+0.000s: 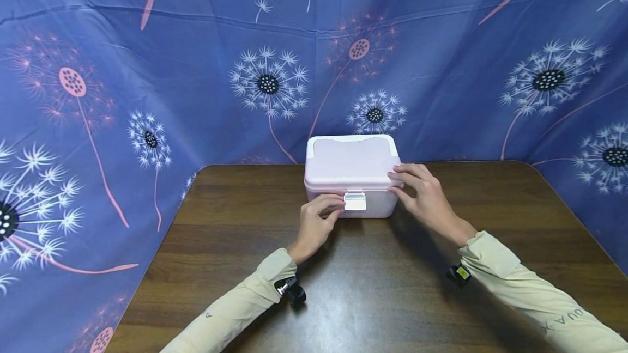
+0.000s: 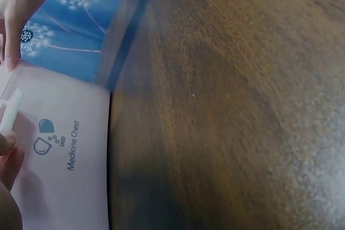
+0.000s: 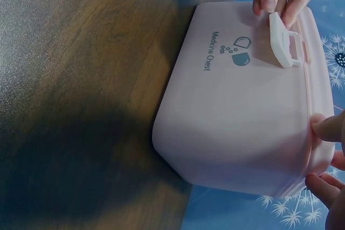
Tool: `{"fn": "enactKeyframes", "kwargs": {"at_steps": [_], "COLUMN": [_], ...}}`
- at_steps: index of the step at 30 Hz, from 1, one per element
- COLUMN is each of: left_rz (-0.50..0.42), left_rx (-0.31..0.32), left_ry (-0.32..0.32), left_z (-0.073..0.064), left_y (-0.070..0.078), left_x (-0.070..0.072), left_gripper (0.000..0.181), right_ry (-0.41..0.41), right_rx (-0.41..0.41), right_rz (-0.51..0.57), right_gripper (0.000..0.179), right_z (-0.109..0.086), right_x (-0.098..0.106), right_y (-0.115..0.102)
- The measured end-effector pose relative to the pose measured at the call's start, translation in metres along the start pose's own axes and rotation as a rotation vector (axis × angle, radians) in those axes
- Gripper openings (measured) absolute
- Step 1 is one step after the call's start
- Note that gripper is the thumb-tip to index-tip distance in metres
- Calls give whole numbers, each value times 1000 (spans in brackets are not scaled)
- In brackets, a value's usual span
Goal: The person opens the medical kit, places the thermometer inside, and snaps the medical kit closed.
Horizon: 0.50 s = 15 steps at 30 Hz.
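Note:
A pale pink medicine chest [image 1: 350,162] stands at the table's far side with its lid down. Its front shows a pill print and the words "Medicine Chest" [image 3: 209,51]. On the front, the white latch [image 1: 355,201] is tilted outward from the wall, as the right wrist view [image 3: 280,41] shows. My left hand [image 1: 316,225] pinches the latch's left end between thumb and finger. My right hand [image 1: 426,196] holds the right front corner of the lid [image 1: 355,159], fingers on its top and side, thumb by the seam below.
The chest stands on a brown wooden table [image 1: 235,266]. Behind it hangs a blue cloth [image 1: 206,86] with dandelion prints, close to the table's back edge. A small black camera [image 1: 296,294] is strapped to the left wrist, another [image 1: 458,275] to the right.

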<state>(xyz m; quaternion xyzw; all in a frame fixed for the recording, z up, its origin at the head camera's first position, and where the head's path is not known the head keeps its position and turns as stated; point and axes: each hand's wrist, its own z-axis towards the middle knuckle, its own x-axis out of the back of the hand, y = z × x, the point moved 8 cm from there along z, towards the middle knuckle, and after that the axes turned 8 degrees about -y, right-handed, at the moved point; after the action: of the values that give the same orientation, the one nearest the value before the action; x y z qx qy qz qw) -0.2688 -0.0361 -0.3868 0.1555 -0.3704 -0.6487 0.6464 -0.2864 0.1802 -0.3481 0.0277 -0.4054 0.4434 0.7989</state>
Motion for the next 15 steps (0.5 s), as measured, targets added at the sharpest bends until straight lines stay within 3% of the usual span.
{"fn": "enactKeyframes", "kwargs": {"at_steps": [5, 11, 15], "left_rz": [22, -13, 11], "left_rx": [-37, -18, -11], "left_ry": [3, -11, -3], "left_z": [2, 2, 3], "left_y": [8, 9, 11], "left_x": [0, -2, -2], "left_gripper": [23, 21, 19], "right_ry": [5, 14, 17], "right_rx": [-1, 3, 6], "right_rz": [-1, 6, 6], "right_gripper": [36, 37, 37], "right_z": [0, 0, 0], "right_x": [0, 0, 0], "right_y": [0, 0, 0]}}
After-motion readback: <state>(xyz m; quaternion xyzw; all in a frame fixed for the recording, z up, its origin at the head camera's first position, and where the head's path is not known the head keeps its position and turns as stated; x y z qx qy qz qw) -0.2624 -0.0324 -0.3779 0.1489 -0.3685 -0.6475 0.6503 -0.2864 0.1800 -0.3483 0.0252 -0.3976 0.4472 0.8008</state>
